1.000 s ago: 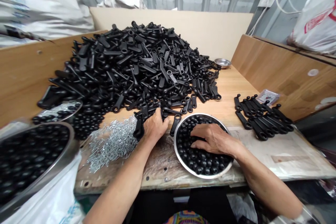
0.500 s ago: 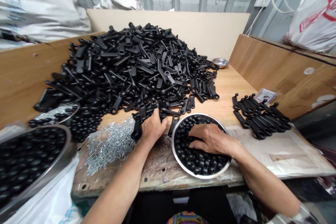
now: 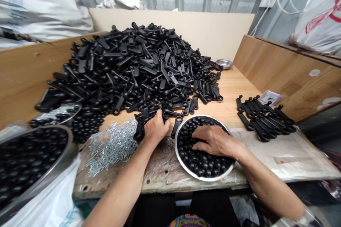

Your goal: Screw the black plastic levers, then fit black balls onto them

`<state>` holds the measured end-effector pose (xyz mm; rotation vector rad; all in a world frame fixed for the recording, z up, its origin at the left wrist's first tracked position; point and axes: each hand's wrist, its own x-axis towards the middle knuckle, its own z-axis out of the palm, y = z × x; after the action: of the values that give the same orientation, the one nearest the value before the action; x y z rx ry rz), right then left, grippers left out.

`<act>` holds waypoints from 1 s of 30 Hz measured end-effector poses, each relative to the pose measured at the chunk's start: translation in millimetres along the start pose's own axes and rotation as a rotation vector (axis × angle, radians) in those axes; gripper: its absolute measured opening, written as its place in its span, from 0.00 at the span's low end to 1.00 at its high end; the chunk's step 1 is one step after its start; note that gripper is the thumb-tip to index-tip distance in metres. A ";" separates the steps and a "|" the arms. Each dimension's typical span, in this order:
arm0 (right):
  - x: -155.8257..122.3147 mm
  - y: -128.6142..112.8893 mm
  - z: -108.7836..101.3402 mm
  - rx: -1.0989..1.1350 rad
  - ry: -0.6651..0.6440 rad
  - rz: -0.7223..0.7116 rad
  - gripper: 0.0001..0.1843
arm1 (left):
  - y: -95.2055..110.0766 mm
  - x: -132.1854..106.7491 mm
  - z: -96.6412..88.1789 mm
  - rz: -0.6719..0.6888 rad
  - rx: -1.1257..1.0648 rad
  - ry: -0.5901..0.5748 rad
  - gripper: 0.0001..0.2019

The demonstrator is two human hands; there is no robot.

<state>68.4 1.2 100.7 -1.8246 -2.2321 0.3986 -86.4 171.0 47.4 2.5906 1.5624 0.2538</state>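
Observation:
My left hand [image 3: 156, 127] is closed around black crank handles [image 3: 139, 129] at the front edge of a large heap of the same handles [image 3: 128, 60]. Its fingertips are partly hidden among the parts. My right hand [image 3: 217, 140] rests palm down in a round metal bowl [image 3: 178, 161] of black ball knobs [image 3: 205, 166]. Thumb and forefinger are apart, with knobs showing between them; the other fingers are hidden. One loose handle [image 3: 176, 126] lies between the left hand and the bowl. Left of my left forearm is a pile of small silver pins [image 3: 113, 145].
Handles with ball ends [image 3: 266, 124] lie in rows at the right, near a small clear packet [image 3: 270, 97]. A larger basin [image 3: 69, 136] of black knobs stands at the left. A small metal bowl [image 3: 224, 64] sits at the back. Wooden boards [image 3: 287, 74] wall the table.
Both hands hold the same places and poses. The whole view has shifted very slightly; nothing else visibly differs.

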 end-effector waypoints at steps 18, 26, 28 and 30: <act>0.0 -0.7 -2.3 0.009 0.001 -0.008 0.13 | -0.2 0.3 -0.5 0.007 0.012 -0.003 0.22; 0.9 -0.3 -2.0 0.016 -0.005 -0.003 0.13 | 0.3 0.2 0.5 0.006 0.014 0.004 0.23; 1.2 -0.1 -1.9 0.016 -0.007 0.000 0.13 | 0.3 0.2 0.8 0.000 0.014 0.003 0.23; 1.2 0.0 -2.0 0.017 -0.006 0.000 0.13 | 0.1 0.3 1.0 -0.003 0.016 0.000 0.23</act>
<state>68.8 2.5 102.5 -1.8179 -2.2260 0.4225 -86.0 171.2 46.4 2.5998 1.5749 0.2413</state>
